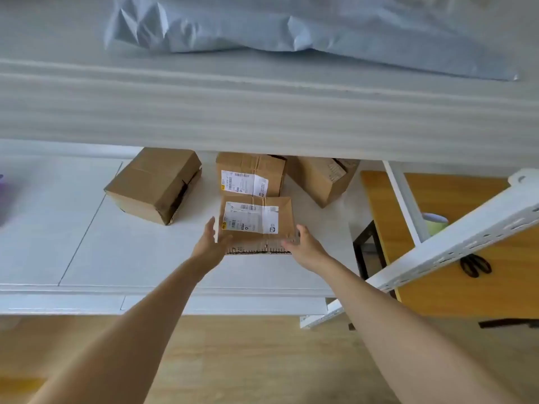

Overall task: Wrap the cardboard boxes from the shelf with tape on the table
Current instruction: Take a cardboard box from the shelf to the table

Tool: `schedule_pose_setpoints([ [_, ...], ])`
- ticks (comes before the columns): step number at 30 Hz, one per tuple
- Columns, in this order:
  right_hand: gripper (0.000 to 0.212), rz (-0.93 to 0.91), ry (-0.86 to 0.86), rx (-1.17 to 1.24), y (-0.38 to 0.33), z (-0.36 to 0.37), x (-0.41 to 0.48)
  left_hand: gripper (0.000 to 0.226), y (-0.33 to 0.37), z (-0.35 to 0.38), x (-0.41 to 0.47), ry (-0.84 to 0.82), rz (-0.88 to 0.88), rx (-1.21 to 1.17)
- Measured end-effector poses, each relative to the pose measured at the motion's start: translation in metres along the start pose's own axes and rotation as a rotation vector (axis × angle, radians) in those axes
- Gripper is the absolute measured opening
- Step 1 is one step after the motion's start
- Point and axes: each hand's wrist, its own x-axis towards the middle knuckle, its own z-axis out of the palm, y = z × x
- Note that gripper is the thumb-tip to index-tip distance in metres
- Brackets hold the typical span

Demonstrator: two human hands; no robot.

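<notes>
Both arms stretch forward to mid-frame. The left hand (210, 243) presses straight fingers against the left side of the labelled box (256, 220). The right hand (303, 243) curls round its near right corner. It sits on the white shelf (116, 243), centre frame.

I have both arms out straight ahead, bare, drawing in toward each other. The left grip (208, 243) stands on edge, its fingers straight against the left side of the box (256, 220) and its thumb spread toward the near edge. The right grip (304, 243) faces it, thumb up the box's right side, fingers bent across the near edge.
</notes>
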Motion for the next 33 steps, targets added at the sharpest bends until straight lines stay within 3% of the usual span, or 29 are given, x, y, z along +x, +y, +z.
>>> schedule_pose_setpoints([
  [5, 0.067, 0.000, 0.007, 0.107, 0.003, 0.008, 0.005, 0.058, -0.010, 0.005, 0.015, -0.003, -0.017, -0.081],
  [10, 0.082, -0.003, -0.034, 0.186, 0.004, 0.014, 0.004, 0.055, -0.009, 0.009, 0.014, 0.034, -0.025, -0.138],
  [17, 0.084, 0.017, -0.031, 0.253, 0.010, 0.015, -0.012, 0.053, -0.006, 0.011, -0.003, 0.044, -0.034, -0.173],
  [33, 0.089, -0.096, -0.053, 0.337, 0.063, -0.006, -0.154, 0.045, -0.008, 0.051, -0.136, 0.055, -0.050, -0.151],
])
